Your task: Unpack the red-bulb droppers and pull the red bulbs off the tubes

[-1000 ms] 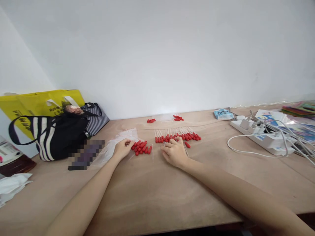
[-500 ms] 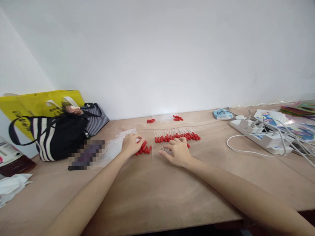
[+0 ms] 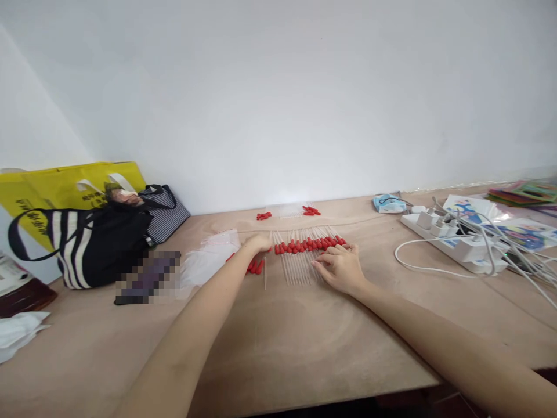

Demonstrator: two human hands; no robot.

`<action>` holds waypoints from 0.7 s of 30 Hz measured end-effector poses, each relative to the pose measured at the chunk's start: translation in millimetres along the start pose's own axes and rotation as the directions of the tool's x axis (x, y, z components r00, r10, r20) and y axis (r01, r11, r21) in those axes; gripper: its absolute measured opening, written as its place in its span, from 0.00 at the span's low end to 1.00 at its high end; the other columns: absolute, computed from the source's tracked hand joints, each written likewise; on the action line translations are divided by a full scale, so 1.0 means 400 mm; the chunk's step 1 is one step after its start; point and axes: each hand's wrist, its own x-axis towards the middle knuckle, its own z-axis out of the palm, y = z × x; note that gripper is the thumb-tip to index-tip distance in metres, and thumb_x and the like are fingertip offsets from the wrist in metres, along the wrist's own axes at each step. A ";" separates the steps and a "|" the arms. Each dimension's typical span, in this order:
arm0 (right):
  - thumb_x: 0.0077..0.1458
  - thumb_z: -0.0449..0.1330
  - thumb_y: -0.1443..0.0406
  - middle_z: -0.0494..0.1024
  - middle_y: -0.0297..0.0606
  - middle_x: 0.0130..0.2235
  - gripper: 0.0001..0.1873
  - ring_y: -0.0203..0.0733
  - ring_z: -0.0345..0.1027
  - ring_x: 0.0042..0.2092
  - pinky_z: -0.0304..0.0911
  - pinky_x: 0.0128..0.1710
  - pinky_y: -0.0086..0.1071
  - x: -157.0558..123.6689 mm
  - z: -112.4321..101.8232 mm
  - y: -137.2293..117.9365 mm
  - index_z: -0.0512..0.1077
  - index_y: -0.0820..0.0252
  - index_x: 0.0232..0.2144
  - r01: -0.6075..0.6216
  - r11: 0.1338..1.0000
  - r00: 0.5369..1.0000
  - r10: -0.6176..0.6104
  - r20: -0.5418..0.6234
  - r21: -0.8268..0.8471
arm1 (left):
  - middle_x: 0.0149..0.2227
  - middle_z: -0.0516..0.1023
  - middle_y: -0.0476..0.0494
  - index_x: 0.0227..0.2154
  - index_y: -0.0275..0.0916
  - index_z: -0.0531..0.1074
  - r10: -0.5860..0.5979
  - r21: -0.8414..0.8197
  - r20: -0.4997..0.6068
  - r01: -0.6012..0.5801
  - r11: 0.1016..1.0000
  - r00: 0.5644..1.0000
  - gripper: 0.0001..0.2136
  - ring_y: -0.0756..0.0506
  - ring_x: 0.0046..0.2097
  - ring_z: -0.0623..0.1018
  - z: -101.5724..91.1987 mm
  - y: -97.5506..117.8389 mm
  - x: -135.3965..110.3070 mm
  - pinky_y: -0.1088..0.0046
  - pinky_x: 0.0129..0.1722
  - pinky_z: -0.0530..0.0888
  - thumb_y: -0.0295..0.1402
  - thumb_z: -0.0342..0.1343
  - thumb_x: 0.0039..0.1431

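Observation:
Several thin clear droppers with red rubber bulbs (image 3: pixel 300 246) lie side by side in a row on the wooden table (image 3: pixel 304 342); some stems point to the wall and others toward me. At the row's left end is my left hand (image 3: pixel 260 242), its fingers mostly hidden and a bit of red at their tips. My right hand (image 3: pixel 346 270) rests at the right end, fingers loosely bent and apart, touching or just over the droppers there. Loose red bulbs (image 3: pixel 256 267) lie partly behind my left forearm. Beside them lies a single clear tube (image 3: pixel 265 274).
Clear zip bags (image 3: pixel 209 255) lie left of the bulbs, near a pixelated dark item (image 3: pixel 150 278). Farther left are a black striped bag (image 3: pixel 82 244) and a yellow bag (image 3: pixel 65 180). More red bulbs (image 3: pixel 263 216) lie near the wall. A power strip (image 3: pixel 452 244) with cables stands right.
My left hand has moved right, from the loose bulbs to the row's left end. My right hand has slid right, uncovering stems that point toward me.

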 end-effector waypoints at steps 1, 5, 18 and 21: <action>0.52 0.52 0.57 0.71 0.33 0.22 0.15 0.34 0.60 0.29 0.41 0.42 0.38 -0.002 0.000 -0.001 0.74 0.55 0.24 0.004 1.000 1.000 -0.004 -0.003 0.011 | 0.35 0.72 0.39 0.33 0.33 0.69 0.001 0.033 -0.014 -0.001 0.999 1.000 0.07 0.42 0.38 0.73 -0.015 0.001 -0.009 0.64 0.35 0.69 0.32 0.53 0.53; 0.52 0.51 0.58 0.71 0.34 0.26 0.12 0.36 0.62 0.32 0.43 0.42 0.37 -0.002 -0.002 -0.003 0.72 0.57 0.26 0.006 0.998 0.998 -0.002 -0.058 0.060 | 0.36 0.72 0.39 0.34 0.36 0.66 0.127 0.147 -0.079 -0.114 0.983 0.989 0.07 0.41 0.39 0.72 -0.069 -0.008 -0.098 0.65 0.36 0.66 0.31 0.47 0.55; 0.53 0.52 0.58 0.75 0.33 0.32 0.11 0.39 0.62 0.41 0.33 0.53 0.45 -0.003 0.017 -0.074 0.70 0.54 0.36 0.295 0.951 0.955 -0.297 0.004 0.092 | 0.30 0.73 0.47 0.28 0.37 0.67 0.813 0.369 -0.203 -0.726 0.580 0.546 0.06 0.48 0.32 0.71 0.013 -0.072 -0.303 0.70 0.35 0.65 0.31 0.47 0.57; 0.54 0.51 0.61 0.74 0.31 0.27 0.10 0.37 0.63 0.38 0.33 0.53 0.45 -0.007 0.031 -0.073 0.71 0.54 0.34 0.316 0.943 0.949 -0.315 -0.023 0.106 | 0.30 0.74 0.47 0.28 0.38 0.68 0.834 0.382 -0.209 -0.743 0.550 0.510 0.05 0.48 0.34 0.71 0.015 -0.059 -0.304 0.69 0.37 0.65 0.31 0.49 0.56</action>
